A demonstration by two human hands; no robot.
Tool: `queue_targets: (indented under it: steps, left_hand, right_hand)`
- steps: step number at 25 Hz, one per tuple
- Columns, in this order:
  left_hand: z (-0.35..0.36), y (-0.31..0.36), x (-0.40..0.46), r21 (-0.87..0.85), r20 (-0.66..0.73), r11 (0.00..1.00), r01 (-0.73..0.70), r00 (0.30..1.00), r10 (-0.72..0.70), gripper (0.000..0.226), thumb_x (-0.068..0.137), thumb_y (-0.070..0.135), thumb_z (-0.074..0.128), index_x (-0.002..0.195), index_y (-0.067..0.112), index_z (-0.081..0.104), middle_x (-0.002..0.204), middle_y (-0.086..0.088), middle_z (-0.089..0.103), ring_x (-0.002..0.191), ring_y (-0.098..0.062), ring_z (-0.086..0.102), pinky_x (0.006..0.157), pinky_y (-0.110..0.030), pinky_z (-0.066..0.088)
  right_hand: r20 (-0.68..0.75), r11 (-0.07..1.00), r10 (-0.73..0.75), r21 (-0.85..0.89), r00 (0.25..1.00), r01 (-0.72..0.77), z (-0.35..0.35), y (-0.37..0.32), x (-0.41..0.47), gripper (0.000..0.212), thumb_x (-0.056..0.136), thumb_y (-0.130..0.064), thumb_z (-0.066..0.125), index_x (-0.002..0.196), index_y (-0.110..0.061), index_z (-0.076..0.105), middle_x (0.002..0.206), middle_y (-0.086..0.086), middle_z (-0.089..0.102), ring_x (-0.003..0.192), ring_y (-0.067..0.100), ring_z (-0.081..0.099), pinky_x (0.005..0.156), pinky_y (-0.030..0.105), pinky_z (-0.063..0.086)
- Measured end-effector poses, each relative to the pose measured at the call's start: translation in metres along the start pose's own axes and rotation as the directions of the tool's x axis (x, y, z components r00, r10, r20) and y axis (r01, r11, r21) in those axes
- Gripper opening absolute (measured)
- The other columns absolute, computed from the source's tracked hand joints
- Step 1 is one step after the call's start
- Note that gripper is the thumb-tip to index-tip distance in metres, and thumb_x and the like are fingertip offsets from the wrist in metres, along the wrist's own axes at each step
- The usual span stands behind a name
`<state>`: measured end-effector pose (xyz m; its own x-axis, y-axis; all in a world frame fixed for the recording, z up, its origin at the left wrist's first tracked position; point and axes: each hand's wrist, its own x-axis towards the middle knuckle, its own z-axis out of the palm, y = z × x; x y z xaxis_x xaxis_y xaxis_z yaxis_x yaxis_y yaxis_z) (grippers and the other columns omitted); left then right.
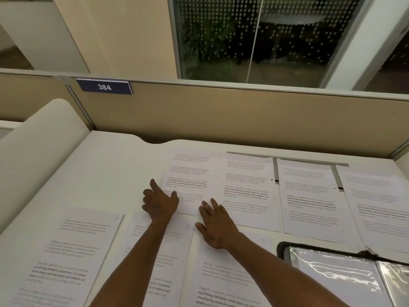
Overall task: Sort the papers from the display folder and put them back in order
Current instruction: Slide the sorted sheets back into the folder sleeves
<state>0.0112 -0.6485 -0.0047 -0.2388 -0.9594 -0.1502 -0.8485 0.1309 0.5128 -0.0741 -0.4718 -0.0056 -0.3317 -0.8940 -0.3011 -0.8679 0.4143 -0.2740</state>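
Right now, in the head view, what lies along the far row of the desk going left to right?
Left hand on the leftmost sheet → second sheet, with the right hand at its near-left corner → third sheet → fourth sheet, cut off by the frame edge.

Matt white paper sheets (247, 191), printed with grey and black text, are laid over a smooth, matt white desk (106, 165). At the near right, glossy clear plastic sleeves of the display folder (338, 271) are seen, crinkled and reflecting light, edged in black. The far partition (221, 116) is covered in matt beige cloth, capped by a smooth metal rail. Behind it, dotted frosted glass (276, 36) is seen.
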Motion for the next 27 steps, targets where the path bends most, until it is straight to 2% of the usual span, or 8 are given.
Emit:
queue_targets:
  steps: [3, 6, 10, 13, 15, 18, 23, 27]
  left_hand:
    - [-0.016, 0.007, 0.018, -0.381, 0.107, 0.893, 0.238, 0.971, -0.213, 0.063, 0.088, 0.015, 0.068, 0.145, 0.004, 0.043, 0.138, -0.023, 0.054, 0.125, -0.039, 0.053, 0.105, -0.044, 0.043]
    - [-0.025, 0.008, 0.024, -0.556, 0.150, 0.794, 0.249, 0.969, -0.198, 0.033, 0.087, 0.008, 0.063, 0.119, 0.009, 0.071, 0.124, -0.013, 0.068, 0.109, -0.032, 0.064, 0.099, -0.040, 0.052]
    - [-0.042, 0.026, -0.003, -0.770, 0.234, 0.585, 0.256, 0.965, -0.116, 0.024, 0.089, 0.006, 0.067, 0.112, 0.013, 0.073, 0.111, -0.008, 0.072, 0.101, -0.030, 0.067, 0.089, -0.048, 0.058]
    - [-0.064, 0.043, -0.040, -0.872, 0.247, 0.439, 0.218, 0.969, 0.009, 0.023, 0.092, 0.005, 0.067, 0.114, 0.010, 0.072, 0.110, -0.006, 0.073, 0.102, -0.027, 0.068, 0.092, -0.044, 0.057]
    - [-0.077, 0.052, -0.068, -0.912, 0.252, 0.352, 0.212, 0.965, 0.073, 0.027, 0.093, 0.006, 0.066, 0.120, 0.008, 0.069, 0.113, -0.006, 0.072, 0.104, -0.026, 0.068, 0.089, -0.040, 0.057]
    - [-0.092, 0.060, -0.108, -0.932, 0.255, 0.305, 0.196, 0.952, 0.168, 0.030, 0.094, 0.009, 0.065, 0.124, 0.011, 0.065, 0.115, -0.005, 0.071, 0.104, -0.025, 0.068, 0.083, -0.035, 0.058]
    - [-0.104, 0.050, -0.155, -0.907, 0.289, 0.390, 0.159, 0.909, 0.301, 0.045, 0.094, -0.001, 0.061, 0.134, 0.018, 0.059, 0.121, -0.005, 0.071, 0.109, -0.028, 0.068, 0.092, -0.046, 0.057]
    - [-0.101, 0.036, -0.175, -0.872, 0.338, 0.467, 0.143, 0.867, 0.365, 0.048, 0.091, 0.000, 0.057, 0.133, 0.023, 0.057, 0.117, -0.002, 0.073, 0.107, -0.027, 0.068, 0.081, -0.040, 0.057]
  right_hand:
    - [-0.006, 0.999, -0.006, 0.046, 1.000, 0.006, -0.002, 0.004, -0.001, 0.119, 0.062, -0.070, -0.024, 0.160, -0.013, 0.011, 0.169, 0.003, -0.002, 0.155, 0.027, -0.012, 0.124, 0.041, -0.003]
    - [-0.047, 0.982, 0.034, 0.187, 0.998, -0.025, -0.002, 0.005, -0.001, 0.121, 0.064, -0.079, -0.021, 0.160, -0.014, 0.012, 0.169, 0.003, 0.003, 0.155, 0.024, -0.010, 0.124, 0.037, -0.002]
    - [-0.124, 0.790, 0.301, 0.588, 0.946, -0.174, -0.014, -0.006, -0.010, 0.076, 0.099, -0.064, 0.030, 0.160, -0.020, 0.021, 0.168, 0.001, 0.014, 0.155, 0.017, 0.007, 0.123, 0.032, 0.006]
    - [-0.080, 0.413, 0.538, 0.893, 0.839, -0.179, -0.032, -0.016, -0.028, 0.070, 0.095, -0.060, 0.052, 0.154, -0.026, 0.035, 0.158, -0.004, 0.037, 0.146, 0.018, 0.034, 0.119, 0.036, 0.029]
    - [0.133, -0.039, 0.573, 0.990, 0.809, -0.135, -0.045, -0.021, -0.041, 0.067, 0.090, -0.058, 0.064, 0.145, -0.023, 0.048, 0.141, -0.004, 0.051, 0.130, 0.026, 0.053, 0.107, 0.040, 0.045]
    - [0.299, -0.624, 0.426, 0.780, 0.854, 0.039, -0.064, -0.020, -0.068, 0.044, 0.086, -0.034, 0.078, 0.119, -0.010, 0.061, 0.116, 0.022, 0.063, 0.091, 0.036, 0.066, 0.089, 0.044, 0.057]
    - [0.315, -0.719, 0.351, 0.694, 0.882, 0.038, -0.075, -0.003, -0.119, 0.041, 0.083, -0.005, 0.076, 0.121, 0.000, 0.062, 0.108, 0.026, 0.069, 0.071, 0.023, 0.065, 0.061, 0.027, 0.056]
    - [0.189, -0.672, 0.349, 0.733, 0.918, 0.104, -0.070, 0.013, -0.159, 0.040, 0.086, 0.004, 0.067, 0.126, 0.000, 0.064, 0.120, 0.019, 0.071, 0.114, 0.033, 0.066, 0.100, 0.040, 0.053]
